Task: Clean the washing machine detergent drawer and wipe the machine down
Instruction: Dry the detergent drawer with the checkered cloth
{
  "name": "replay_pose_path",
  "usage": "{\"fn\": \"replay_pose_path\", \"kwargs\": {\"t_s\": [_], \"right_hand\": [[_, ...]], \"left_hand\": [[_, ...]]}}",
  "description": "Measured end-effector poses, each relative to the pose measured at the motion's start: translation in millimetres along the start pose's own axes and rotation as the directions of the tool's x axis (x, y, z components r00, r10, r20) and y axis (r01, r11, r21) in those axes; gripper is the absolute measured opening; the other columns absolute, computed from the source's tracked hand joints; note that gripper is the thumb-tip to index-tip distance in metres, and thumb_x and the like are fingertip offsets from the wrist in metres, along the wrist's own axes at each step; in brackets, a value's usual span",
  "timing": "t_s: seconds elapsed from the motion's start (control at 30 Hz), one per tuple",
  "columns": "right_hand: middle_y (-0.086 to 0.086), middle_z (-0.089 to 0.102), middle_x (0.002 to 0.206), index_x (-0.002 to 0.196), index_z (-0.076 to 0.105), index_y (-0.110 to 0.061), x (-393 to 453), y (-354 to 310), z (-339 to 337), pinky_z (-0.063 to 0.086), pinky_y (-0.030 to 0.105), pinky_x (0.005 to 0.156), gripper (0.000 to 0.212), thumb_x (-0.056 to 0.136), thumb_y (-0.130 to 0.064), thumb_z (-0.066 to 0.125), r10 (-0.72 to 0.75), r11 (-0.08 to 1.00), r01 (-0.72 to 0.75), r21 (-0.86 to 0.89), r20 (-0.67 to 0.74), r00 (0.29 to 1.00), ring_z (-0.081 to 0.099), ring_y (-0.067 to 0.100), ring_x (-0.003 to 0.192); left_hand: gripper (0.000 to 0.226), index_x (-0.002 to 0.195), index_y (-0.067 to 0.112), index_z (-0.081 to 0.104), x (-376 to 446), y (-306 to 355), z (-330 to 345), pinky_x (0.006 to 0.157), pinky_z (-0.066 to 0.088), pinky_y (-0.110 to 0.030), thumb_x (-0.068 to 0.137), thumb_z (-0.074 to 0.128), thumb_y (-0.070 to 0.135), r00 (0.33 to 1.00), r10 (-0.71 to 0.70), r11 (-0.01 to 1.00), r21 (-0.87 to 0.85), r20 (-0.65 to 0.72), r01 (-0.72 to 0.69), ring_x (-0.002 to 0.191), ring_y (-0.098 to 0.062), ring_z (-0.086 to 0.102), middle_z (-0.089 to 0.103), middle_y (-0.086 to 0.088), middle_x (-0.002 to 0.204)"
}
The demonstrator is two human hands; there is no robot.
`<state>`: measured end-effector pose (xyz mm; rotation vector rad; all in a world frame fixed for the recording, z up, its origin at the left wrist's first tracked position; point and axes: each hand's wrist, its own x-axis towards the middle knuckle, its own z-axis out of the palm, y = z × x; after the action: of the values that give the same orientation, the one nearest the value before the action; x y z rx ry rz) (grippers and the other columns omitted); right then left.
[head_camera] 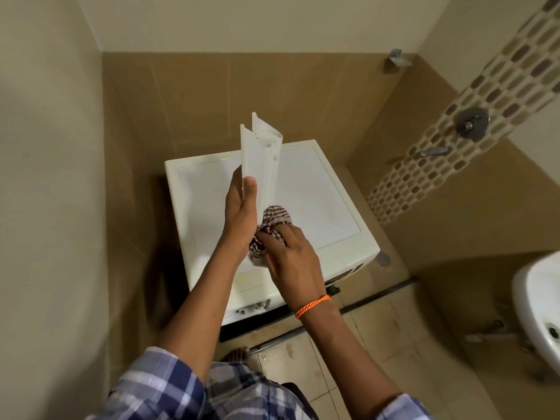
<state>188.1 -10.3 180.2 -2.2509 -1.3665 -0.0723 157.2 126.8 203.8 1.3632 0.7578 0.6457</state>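
Note:
My left hand (241, 212) holds the white detergent drawer (260, 159) upright above the washing machine (318, 192), thumb pressed on its near face. My right hand (291, 256) is bunched around a brown-and-white checked cloth (274, 221), which presses against the drawer's lower end. The drawer's bottom end is hidden behind the cloth and my hands. The empty drawer slot (253, 307) shows at the machine's front left edge.
The machine stands in a tiled corner, wall close on its left. A white sink (542, 310) juts in at the right. Shower valve (471, 124) and spout (435, 151) sit on the right wall. A floor drain (383, 259) lies beside the machine. My foot (238, 354) is below.

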Motion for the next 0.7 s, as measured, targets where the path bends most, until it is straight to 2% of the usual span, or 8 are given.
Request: {"fn": "replay_pose_path", "kwargs": {"t_s": [0.1,0.17,0.23,0.37,0.43,0.5,0.6,0.7], "right_hand": [[0.003,0.061,0.136,0.134,0.07,-0.021,-1,11,4,0.051,0.033,0.1,0.043,0.096,-0.013,0.052,-0.023,0.994,0.017,0.11,0.059,0.998,0.051,0.024,0.127],[0.003,0.058,0.142,0.136,0.07,-0.022,-4,25,2,0.044,0.03,0.11,0.044,0.097,-0.01,0.053,-0.077,0.977,0.051,0.206,0.124,0.989,0.05,0.024,0.135],[0.004,0.062,0.14,0.131,0.075,-0.021,-6,37,-4,0.044,0.027,0.112,0.041,0.097,-0.015,0.052,-0.099,0.963,0.062,0.262,0.133,0.986,0.053,0.023,0.134],[0.005,0.069,0.131,0.115,0.082,-0.02,1,60,-11,0.053,0.031,0.103,0.035,0.091,-0.016,0.057,-0.08,0.96,0.055,0.274,0.084,0.993,0.063,0.022,0.123],[0.004,0.072,0.126,0.111,0.084,-0.019,7,72,-12,0.058,0.033,0.09,0.035,0.089,-0.014,0.056,0.003,0.946,-0.02,0.323,0.054,0.999,0.068,0.016,0.109],[-0.002,0.074,0.12,0.11,0.084,-0.019,13,81,-16,0.06,0.033,0.075,0.034,0.091,-0.012,0.056,0.121,0.926,-0.124,0.355,0.032,0.992,0.067,0.007,0.088],[-0.003,0.075,0.111,0.114,0.081,-0.016,21,77,-17,0.061,0.035,0.073,0.033,0.094,-0.014,0.055,0.183,0.951,-0.183,0.251,0.022,0.983,0.065,0.011,0.077],[0.002,0.074,0.101,0.11,0.079,-0.015,17,49,-8,0.056,0.035,0.073,0.029,0.093,-0.018,0.055,0.17,0.979,-0.174,0.108,0.041,0.985,0.065,0.024,0.088]], "left_hand": [[0.053,0.148,0.036,0.049,5,-4,-6,0.108,0.05,-0.025,0.106,0.037,0.064,0.998,-0.031,0.999,-0.017,-0.06,0.03,0.13,0.002,0.059,0.062,0.017,0.141],[0.066,0.156,0.032,0.042,8,-3,-13,0.121,0.041,-0.036,0.104,0.032,0.07,0.985,-0.146,0.988,-0.058,-0.092,0.141,0.144,-0.01,0.05,0.051,0.008,0.157],[0.077,0.162,0.028,0.034,14,-4,-22,0.121,0.036,-0.039,0.101,0.027,0.075,0.961,-0.261,0.965,-0.059,-0.097,0.256,0.149,-0.018,0.043,0.042,0.004,0.165],[0.081,0.163,0.028,0.03,19,-3,-29,0.116,0.034,-0.037,0.099,0.024,0.078,0.945,-0.323,0.945,-0.072,-0.059,0.318,0.143,-0.014,0.043,0.046,0.01,0.156],[0.086,0.159,0.029,0.037,21,-2,-34,0.111,0.041,-0.034,0.095,0.026,0.085,0.955,-0.296,0.953,-0.082,-0.036,0.292,0.137,-0.012,0.051,0.055,0.015,0.142],[0.107,0.155,0.033,0.045,23,-4,-38,0.113,0.047,-0.039,0.075,0.033,0.102,0.965,-0.262,0.959,-0.116,-0.019,0.258,0.135,-0.013,0.058,0.062,0.014,0.142],[0.129,0.155,0.038,0.043,26,-8,-38,0.117,0.045,-0.044,0.05,0.04,0.112,0.96,-0.276,0.947,-0.181,-0.038,0.265,0.139,-0.014,0.055,0.059,0.013,0.15],[0.097,0.16,0.041,0.036,19,6,-23,0.123,0.039,-0.05,0.08,0.036,0.097,0.962,-0.261,0.947,-0.212,-0.081,0.239,0.145,-0.017,0.048,0.046,0.011,0.161]]}}
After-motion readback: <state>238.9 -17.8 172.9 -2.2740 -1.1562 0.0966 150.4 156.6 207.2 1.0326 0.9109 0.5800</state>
